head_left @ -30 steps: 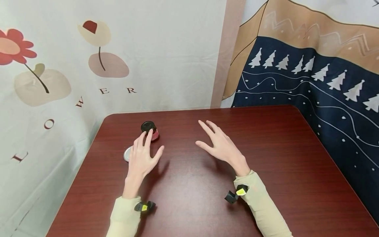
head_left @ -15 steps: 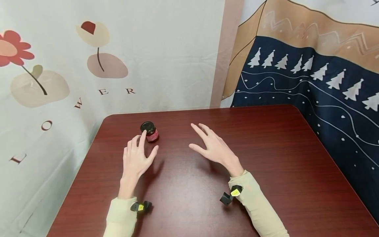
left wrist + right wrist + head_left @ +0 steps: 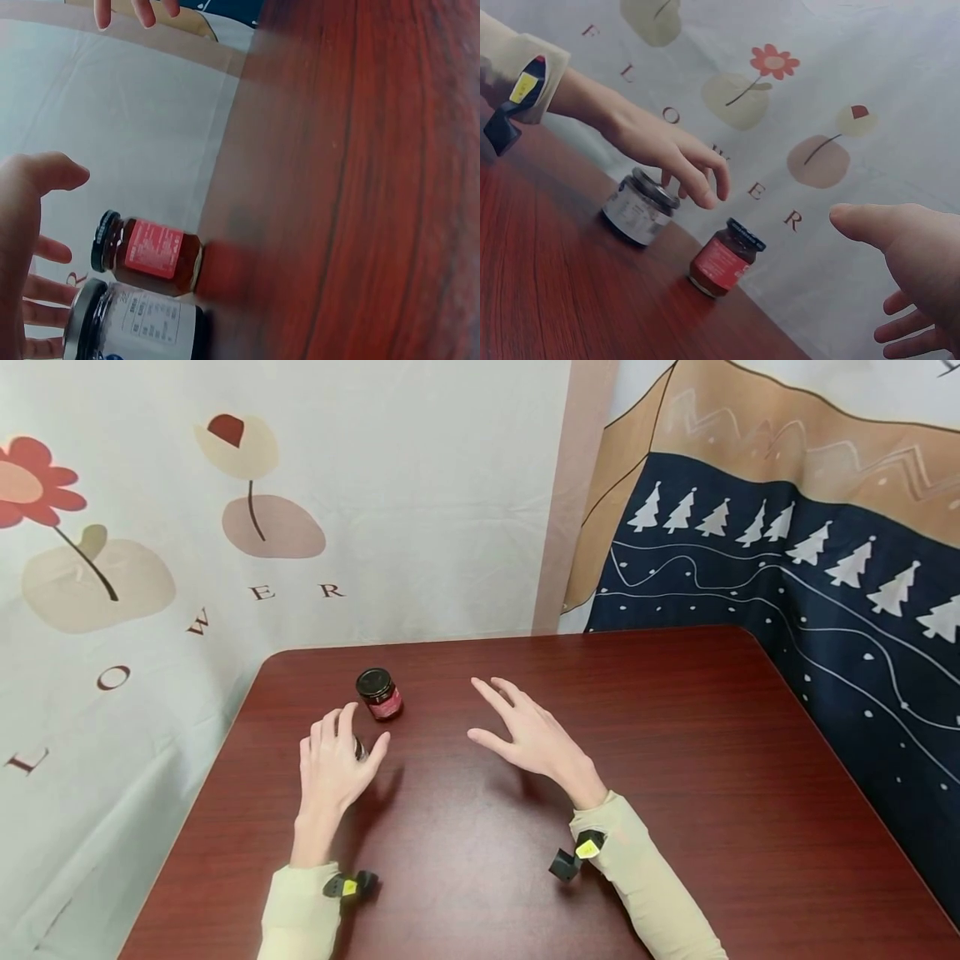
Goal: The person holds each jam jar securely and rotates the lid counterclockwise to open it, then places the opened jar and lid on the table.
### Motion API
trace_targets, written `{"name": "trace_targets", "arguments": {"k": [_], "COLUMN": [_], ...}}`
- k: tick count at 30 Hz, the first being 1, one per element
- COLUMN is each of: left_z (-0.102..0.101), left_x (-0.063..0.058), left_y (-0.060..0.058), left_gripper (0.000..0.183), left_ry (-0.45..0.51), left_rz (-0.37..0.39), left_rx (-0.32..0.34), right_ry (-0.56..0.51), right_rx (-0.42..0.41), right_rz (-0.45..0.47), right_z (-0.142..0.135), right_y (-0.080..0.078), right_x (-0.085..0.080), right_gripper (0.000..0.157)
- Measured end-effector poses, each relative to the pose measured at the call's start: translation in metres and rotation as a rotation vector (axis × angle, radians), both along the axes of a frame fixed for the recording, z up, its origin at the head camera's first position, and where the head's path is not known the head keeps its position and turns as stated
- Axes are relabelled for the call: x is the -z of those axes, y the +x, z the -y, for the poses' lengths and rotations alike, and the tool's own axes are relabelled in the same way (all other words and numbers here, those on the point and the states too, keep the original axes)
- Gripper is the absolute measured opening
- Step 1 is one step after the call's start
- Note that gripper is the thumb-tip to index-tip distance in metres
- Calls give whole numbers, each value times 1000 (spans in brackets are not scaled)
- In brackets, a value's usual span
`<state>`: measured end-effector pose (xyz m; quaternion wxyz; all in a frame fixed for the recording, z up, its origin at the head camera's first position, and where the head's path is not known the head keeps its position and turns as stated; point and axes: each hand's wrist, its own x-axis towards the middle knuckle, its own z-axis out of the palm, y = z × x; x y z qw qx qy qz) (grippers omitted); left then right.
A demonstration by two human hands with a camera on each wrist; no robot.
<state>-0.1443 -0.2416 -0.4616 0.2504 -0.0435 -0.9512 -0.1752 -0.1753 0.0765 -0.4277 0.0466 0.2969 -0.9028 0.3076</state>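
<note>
My left hand (image 3: 330, 766) hovers, fingers spread and loosely bent, over a wide jar with a silver lid and white label (image 3: 636, 211). In the head view the hand hides most of that jar; the left wrist view shows the white-labelled jar (image 3: 146, 324) close to the fingers, and I see no grip on it. Just beyond stands a smaller jar with a black lid and red label (image 3: 380, 695), upright and apart from the hand. My right hand (image 3: 536, 739) is held above the table to the right, thumb apart from the fingers, holding nothing.
Both jars stand on a dark red-brown wooden table (image 3: 675, 735), near its far left corner. A white cloth with flower prints (image 3: 435, 510) hangs behind, and a navy cloth with tree prints (image 3: 750, 568) hangs at the right.
My left hand has shifted left and slightly back, uncovering the small jar and covering the silver-lidded one. The right hand has drifted left. Both jars appear to stay in place.
</note>
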Motion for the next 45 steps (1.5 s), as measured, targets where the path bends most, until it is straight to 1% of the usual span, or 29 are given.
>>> {"name": "trace_targets", "arguments": {"k": [9,18,29,34,39,45], "left_z": [9,13,19,23,24,24], "left_x": [-1,0,-1,-1,-3,-1], "left_y": [3,6,10,11,12,13], "left_gripper": [67,68,69,70,72,71], "left_ry": [6,13,40,21,16,13], "left_rz": [49,158,262,307,346,334], "left_rx": [-29,-108,-159,-168,-162,-147], "right_ry": [-9,-2,-3,-8,5,4], "right_rx": [-11,-17,-38,-45,-51,-71], "right_rz": [-1,-17,-29,-19,-17,-31], "right_z": [3,9,21,25,29,34], "right_y": [0,0,-1,-1,1,0], "right_x": [-2,-2,-1,0,1,1], "right_gripper": [74,74,73,73,73,72]}}
